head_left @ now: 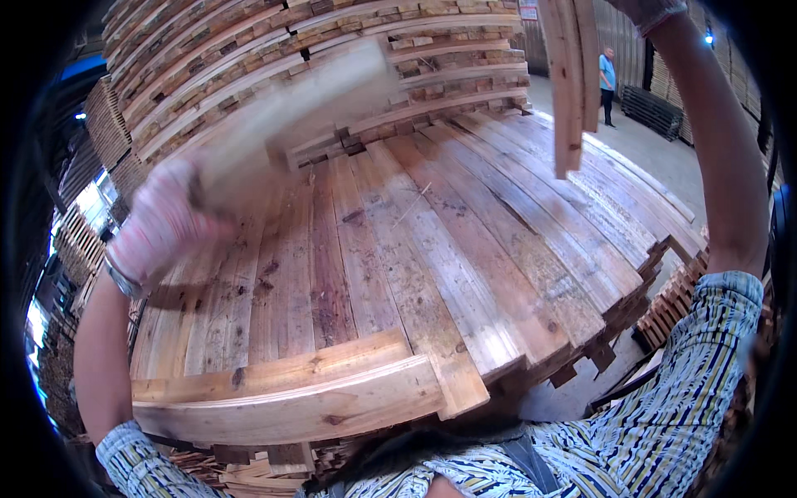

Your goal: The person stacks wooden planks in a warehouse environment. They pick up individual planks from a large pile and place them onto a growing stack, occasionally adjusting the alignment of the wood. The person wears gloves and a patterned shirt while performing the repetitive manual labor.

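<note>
Lumber stack (pixel 224 62) behind; blurred board (pixel 311 104) beyond left fingers (pixel 209 225), grip unclear; right hand (pixel 654 10) cropped, fingers' state unclear.

The person wears 2 red-and-white knit gloves (pixel 154 220), a white shirt (pixel 656 427) patterned navy and yellow, with 2 rolled-looking cuffs (pixel 730 290).

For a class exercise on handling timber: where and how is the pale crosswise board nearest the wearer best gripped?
Probably across the right end of the near board, coming from the right and the wearer's side. That square-cut end shows fully and its long face is turned toward the wearer, while a second board lies along its far side. Being long, it likely needs another hand farther left.
</note>
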{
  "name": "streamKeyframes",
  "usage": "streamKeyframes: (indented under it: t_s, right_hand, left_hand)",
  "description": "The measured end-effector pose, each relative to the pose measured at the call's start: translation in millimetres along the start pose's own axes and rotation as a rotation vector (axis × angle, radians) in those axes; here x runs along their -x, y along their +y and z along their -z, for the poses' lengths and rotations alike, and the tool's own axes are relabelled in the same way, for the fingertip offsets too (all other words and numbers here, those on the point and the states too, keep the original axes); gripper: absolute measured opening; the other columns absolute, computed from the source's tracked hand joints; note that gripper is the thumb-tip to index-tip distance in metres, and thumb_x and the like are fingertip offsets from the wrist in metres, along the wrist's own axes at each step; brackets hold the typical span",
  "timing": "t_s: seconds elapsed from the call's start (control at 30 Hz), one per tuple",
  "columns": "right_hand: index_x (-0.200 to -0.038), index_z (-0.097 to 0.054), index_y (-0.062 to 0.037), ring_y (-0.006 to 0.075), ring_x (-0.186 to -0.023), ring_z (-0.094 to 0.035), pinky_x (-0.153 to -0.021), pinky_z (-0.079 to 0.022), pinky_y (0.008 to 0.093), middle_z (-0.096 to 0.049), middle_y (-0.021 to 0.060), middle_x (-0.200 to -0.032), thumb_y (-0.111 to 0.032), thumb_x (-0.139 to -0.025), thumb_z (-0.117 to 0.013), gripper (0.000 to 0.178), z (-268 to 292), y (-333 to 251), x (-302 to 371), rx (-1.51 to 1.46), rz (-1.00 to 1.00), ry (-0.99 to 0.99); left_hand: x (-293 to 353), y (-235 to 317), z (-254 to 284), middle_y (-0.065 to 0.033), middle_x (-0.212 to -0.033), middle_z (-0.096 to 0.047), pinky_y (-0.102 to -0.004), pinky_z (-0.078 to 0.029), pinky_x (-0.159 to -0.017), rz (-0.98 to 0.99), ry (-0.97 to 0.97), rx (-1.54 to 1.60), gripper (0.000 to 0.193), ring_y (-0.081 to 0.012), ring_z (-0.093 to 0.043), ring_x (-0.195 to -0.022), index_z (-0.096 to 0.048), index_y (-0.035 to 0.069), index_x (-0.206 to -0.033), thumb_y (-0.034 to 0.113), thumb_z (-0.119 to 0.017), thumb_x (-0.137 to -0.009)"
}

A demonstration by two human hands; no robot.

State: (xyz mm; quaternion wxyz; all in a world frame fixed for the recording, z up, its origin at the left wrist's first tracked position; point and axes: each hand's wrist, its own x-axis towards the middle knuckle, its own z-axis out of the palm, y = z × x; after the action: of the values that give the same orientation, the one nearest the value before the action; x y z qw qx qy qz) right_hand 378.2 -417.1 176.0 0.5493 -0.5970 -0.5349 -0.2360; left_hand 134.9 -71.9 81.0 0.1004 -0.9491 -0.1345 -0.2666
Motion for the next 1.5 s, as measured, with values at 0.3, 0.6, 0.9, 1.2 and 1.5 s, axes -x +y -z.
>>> streamKeyframes:
  t_s: [0.3,0.6,0.9,1.2,1.5]
  right_hand:
    - [-0.138,-0.04,-0.0043,0.0247,-0.1,-0.063,-0.085,-0.059,0.0362,-0.06,0.0128,-0.115,-0.003,-0.083,-0.067,0.062,-64.4,-16.4,-41.4,-0.595,0.134,-0.004]
    - [-0.137,-0.041,-0.0026,0.0171,-0.1,-0.061,-0.088,-0.053,0.0321,-0.063,0.0104,-0.112,-0.012,-0.075,-0.077,0.072,-177.0,-19.8,-54.8,-0.56,0.231,0.114]
    - [-0.14,-0.034,-0.0036,0.0158,-0.106,-0.057,-0.093,-0.05,0.0305,-0.058,0.0097,-0.117,-0.01,-0.078,-0.076,0.074,-263.5,-15.4,-25.8,-0.759,0.094,-0.037]
    - [-0.13,-0.038,-0.0039,0.0159,-0.097,-0.06,-0.085,-0.053,0.0311,-0.061,0.0088,-0.108,-0.011,-0.081,-0.072,0.06,-260.4,-35.9,-37.2,-0.919,0.107,-0.151]
    - [-0.135,-0.039,-0.0081,0.0191,-0.103,-0.065,-0.085,-0.059,0.0333,-0.062,0.0086,-0.118,-0.012,-0.082,-0.077,0.065,-235.2,-23.8,-29.3,-0.968,-0.001,-0.327]
  left_hand:
    - [-110.4,-30.1,153.9,-0.0092,-0.116,-0.068,-0.0302,-0.048,-0.092,-0.048,0.752,0.25,0.066,-0.016,-0.064,-0.103,-0.056,-0.001,-0.13,0.038,-0.079,-0.082]
    - [-161.4,-20.6,175.7,-0.0167,-0.122,-0.065,-0.0316,-0.052,-0.094,-0.163,0.901,0.841,0.045,-0.0217,-0.063,-0.111,-0.052,-0.008,-0.127,0.02,-0.063,-0.094]
    - [-83.2,12.8,165.0,-0.0139,-0.119,-0.065,-0.035,-0.055,-0.089,-0.227,0.591,1.099,0.083,-0.0199,-0.065,-0.104,-0.045,-0.003,-0.138,0.036,-0.085,-0.076]
    - [-73.7,3.8,146.7,-0.0073,-0.111,-0.069,-0.0326,-0.056,-0.09,-0.205,0.471,1.237,0.055,-0.016,-0.068,-0.098,-0.06,0.002,-0.125,0.025,-0.081,-0.08]
    - [-102.0,2.1,116.0,-0.0076,-0.108,-0.07,-0.0274,-0.053,-0.087,0.191,0.928,0.591,0.053,-0.0127,-0.066,-0.099,-0.063,0.001,-0.121,0.034,-0.08,-0.083]
